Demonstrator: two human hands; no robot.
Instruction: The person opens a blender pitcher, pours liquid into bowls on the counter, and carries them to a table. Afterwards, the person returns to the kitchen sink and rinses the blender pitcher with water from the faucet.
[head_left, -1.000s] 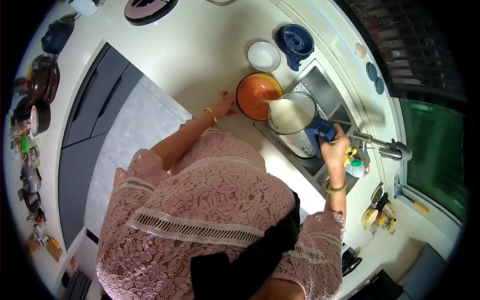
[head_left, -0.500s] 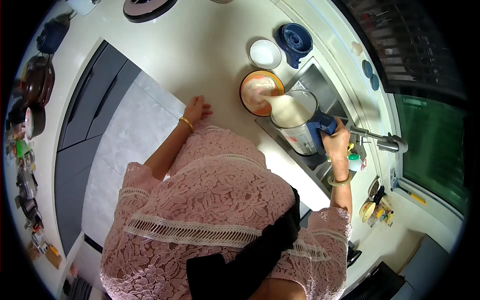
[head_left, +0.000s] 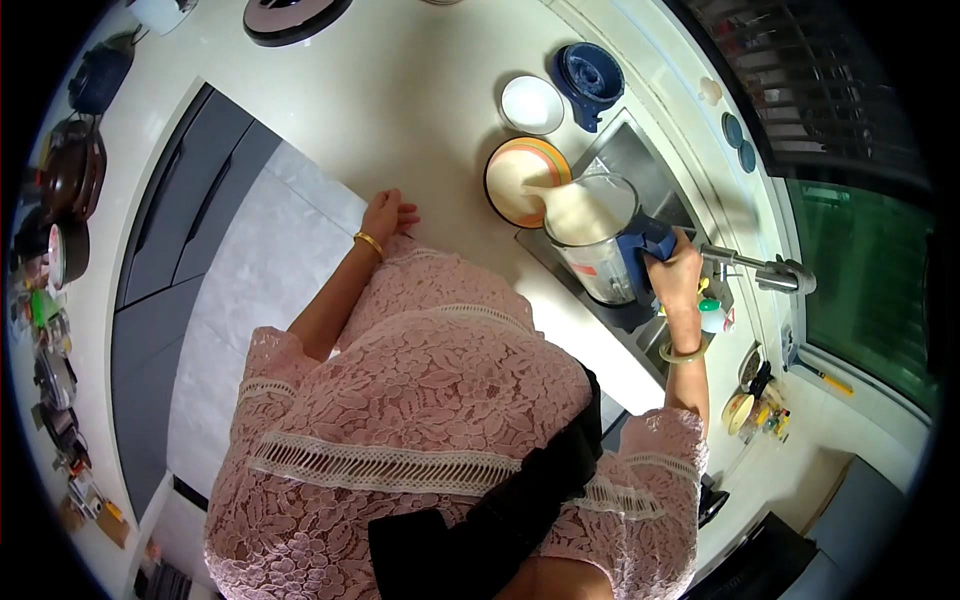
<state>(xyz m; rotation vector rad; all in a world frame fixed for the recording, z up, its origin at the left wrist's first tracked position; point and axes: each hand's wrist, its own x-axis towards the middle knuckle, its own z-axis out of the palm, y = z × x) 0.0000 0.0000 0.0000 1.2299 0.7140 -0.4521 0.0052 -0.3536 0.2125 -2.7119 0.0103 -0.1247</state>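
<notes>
My right hand (head_left: 674,272) is wrapped round the dark blue handle of a clear blender jug (head_left: 600,270). The jug tilts to the left, and pale creamy liquid (head_left: 580,215) runs from its spout into an orange-striped bowl (head_left: 545,160). That bowl stands on the counter by the sink corner, with a broad pool of the liquid inside. My left hand (head_left: 390,213) rests at the counter edge, fingers apart and holding nothing. Behind the striped bowl sits a small white bowl (head_left: 532,105), beside a dark blue blender lid or collar (head_left: 590,78).
Under the jug is a steel sink (head_left: 640,155), with a faucet (head_left: 785,275) on its right. A green-capped bottle (head_left: 712,315) stands by the faucet. Round pink-and-black item (head_left: 295,18) lies at the back of the counter (head_left: 400,110). Pots line the far left.
The liquid in the striped bowl has risen and now covers the pinkish inside seen before. The jug tilts much as before, still pouring. My left hand has barely moved.
</notes>
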